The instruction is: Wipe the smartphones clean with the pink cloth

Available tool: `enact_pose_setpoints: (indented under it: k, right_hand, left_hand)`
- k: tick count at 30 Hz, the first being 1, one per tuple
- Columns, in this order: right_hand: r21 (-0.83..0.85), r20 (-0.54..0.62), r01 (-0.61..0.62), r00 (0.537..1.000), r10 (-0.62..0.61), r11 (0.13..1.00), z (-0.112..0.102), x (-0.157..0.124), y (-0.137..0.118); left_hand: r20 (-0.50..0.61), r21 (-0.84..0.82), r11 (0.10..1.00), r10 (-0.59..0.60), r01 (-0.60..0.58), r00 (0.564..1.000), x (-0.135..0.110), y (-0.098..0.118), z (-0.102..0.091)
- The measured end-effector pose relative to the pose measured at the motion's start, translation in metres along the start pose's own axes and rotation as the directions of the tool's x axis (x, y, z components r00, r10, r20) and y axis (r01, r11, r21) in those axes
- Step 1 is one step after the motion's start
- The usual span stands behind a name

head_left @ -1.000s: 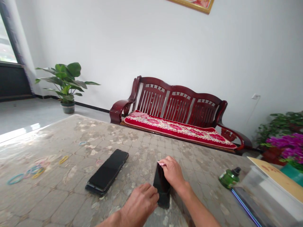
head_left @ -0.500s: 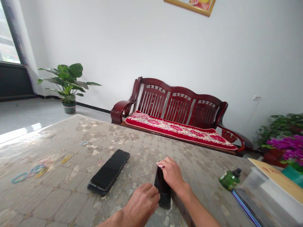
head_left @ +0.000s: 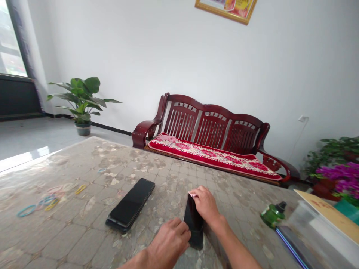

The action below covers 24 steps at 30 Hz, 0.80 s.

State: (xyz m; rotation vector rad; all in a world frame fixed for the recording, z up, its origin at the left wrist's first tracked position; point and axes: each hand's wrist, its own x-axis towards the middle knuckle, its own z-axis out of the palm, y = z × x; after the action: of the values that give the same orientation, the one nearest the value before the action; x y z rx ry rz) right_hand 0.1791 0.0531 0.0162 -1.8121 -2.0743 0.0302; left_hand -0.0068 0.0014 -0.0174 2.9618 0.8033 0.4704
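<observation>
A black phone (head_left: 194, 220) is between my two hands at the near side of the table, its screen facing me. My left hand (head_left: 171, 237) has its fingers bent and closed on the phone's lower left edge. At the phone's top end, my right hand (head_left: 204, 203) pinches a small pale pink, thin piece (head_left: 192, 194), like a tissue or cloth, against the upper edge. Most of that piece is hidden under the fingers. Left of my hands, a second black phone (head_left: 131, 203) lies face up on a dark flat object (head_left: 113, 225).
Several coloured rubber bands (head_left: 52, 203) lie at the left of the patterned tablecloth (head_left: 92, 239). On the right are a green bottle (head_left: 272, 215), a dark flat case (head_left: 294, 244) and a clear plastic box (head_left: 314, 224). Behind the table stands a wooden bench (head_left: 207, 125).
Both hands keep their places on the phone, with only very slight movement. The whole view has shifted slightly.
</observation>
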Motion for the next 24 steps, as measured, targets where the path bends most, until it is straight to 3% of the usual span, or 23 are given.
enact_pose_setpoints:
  k: [6, 14, 19, 24]
  right_hand:
    - [0.014, 0.021, 0.093, 0.995, -0.093, 0.996, 0.002, -0.005, -0.009]
    - [-0.033, 0.000, -0.131, 0.991, 0.132, 0.991, -0.003, 0.004, 0.014]
    - [-0.150, 0.033, -0.177, 0.982, 0.184, 0.973, -0.010, 0.007, 0.027]
    - [-0.170, 0.134, -0.148, 0.976, 0.172, 0.974, -0.013, 0.016, 0.035]
  left_hand:
    - [0.045, -0.069, 0.996, -0.049, 0.052, 0.998, 0.002, -0.002, -0.005]
    - [-0.012, -0.124, 0.991, -0.057, 0.055, 0.998, 0.003, -0.005, -0.001]
    - [-0.076, -0.143, 0.989, -0.050, 0.039, 0.996, 0.001, -0.008, 0.011]
    - [-0.044, -0.145, 0.989, 0.020, -0.026, 0.999, 0.004, -0.007, 0.013]
